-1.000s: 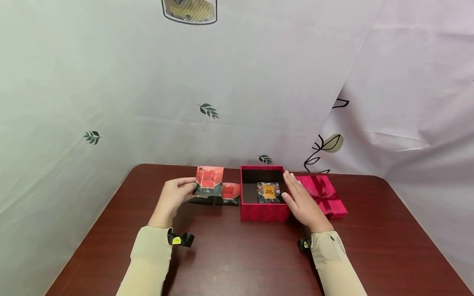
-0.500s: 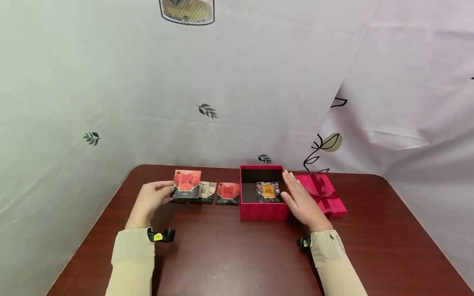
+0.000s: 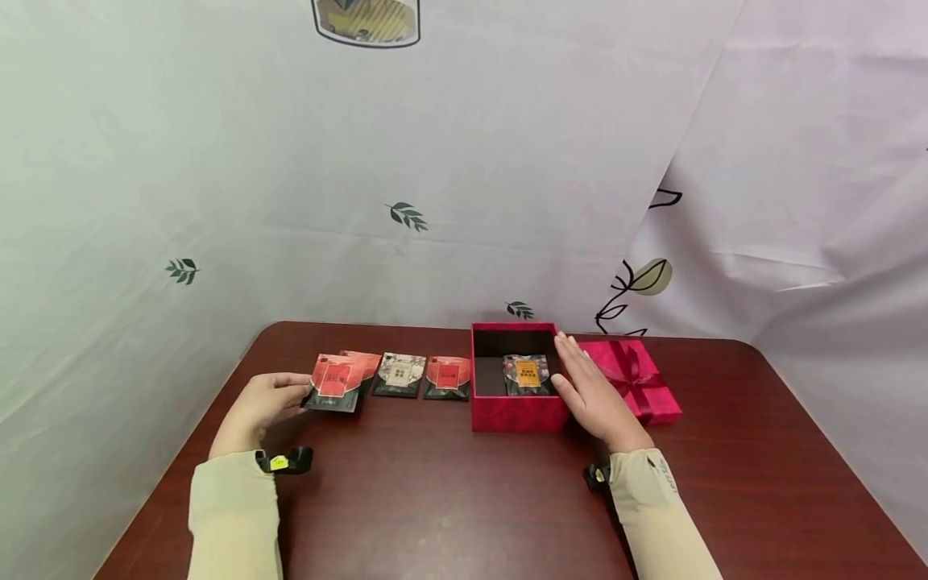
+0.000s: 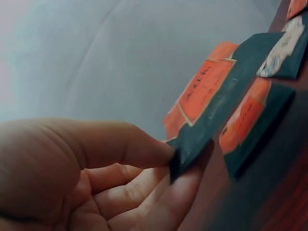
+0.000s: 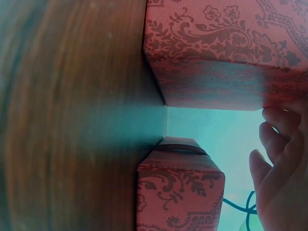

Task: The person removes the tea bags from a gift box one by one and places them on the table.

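Note:
My left hand (image 3: pixel 261 407) pinches the left edge of a red and dark green sachet (image 3: pixel 335 383), its thumb on the printed face in the left wrist view. Held at a tilt, that packet partly covers another red sachet (image 3: pixel 370 366) on the table. A white-topped sachet (image 3: pixel 400 375) and one more red sachet (image 3: pixel 447 377) lie to the right in a row. Beside them stands an uncovered crimson box (image 3: pixel 511 415) with a dark sachet with an orange label (image 3: pixel 527 374) inside. With fairly straight fingers, my right hand (image 3: pixel 596 395) rests along the box's right side.
The crimson lid (image 3: pixel 658 405), tied with a ribbon bow (image 3: pixel 633 377), lies right of the box, behind my right hand. A patterned pale curtain (image 3: pixel 464 161) hangs behind the brown table (image 3: pixel 464 499).
My left hand has carried the red sachet leftward and lower, uncovering the white-topped sachet. The right hand stays by the box.

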Tool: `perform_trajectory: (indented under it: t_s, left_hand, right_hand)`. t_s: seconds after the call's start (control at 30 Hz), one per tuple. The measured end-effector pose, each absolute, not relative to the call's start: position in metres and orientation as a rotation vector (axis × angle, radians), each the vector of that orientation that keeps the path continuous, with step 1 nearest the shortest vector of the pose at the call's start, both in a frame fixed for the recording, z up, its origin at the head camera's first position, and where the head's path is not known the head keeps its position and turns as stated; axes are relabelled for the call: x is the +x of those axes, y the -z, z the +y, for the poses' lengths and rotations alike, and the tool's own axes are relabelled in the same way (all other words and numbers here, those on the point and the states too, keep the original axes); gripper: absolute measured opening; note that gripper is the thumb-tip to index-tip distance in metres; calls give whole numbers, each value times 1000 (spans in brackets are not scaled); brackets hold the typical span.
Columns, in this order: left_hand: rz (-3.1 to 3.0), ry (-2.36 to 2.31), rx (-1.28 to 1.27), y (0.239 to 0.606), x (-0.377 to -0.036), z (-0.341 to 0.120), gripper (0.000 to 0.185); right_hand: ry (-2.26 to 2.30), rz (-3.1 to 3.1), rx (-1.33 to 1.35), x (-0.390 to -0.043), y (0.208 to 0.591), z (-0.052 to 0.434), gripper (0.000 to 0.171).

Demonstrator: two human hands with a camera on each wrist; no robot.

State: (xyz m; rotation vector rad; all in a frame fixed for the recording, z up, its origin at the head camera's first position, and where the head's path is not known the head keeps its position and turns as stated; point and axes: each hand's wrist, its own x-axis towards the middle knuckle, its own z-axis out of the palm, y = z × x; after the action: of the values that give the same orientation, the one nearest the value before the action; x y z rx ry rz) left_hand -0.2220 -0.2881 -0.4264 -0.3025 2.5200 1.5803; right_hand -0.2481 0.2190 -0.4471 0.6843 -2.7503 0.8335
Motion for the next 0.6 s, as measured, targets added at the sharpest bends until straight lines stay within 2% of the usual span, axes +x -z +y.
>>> perform_trajectory:
  t_s: [0.3, 0.6]
  left_hand:
    - [2445, -1495, -246, 436, -221, -306, 35]
    - [2422, -1435, -223, 436, -218, -306, 32]
  right_hand:
    - [-826, -2752, 687, -249, 449, 219, 66]
    - [-830, -2743, 690, -250, 449, 219, 66]
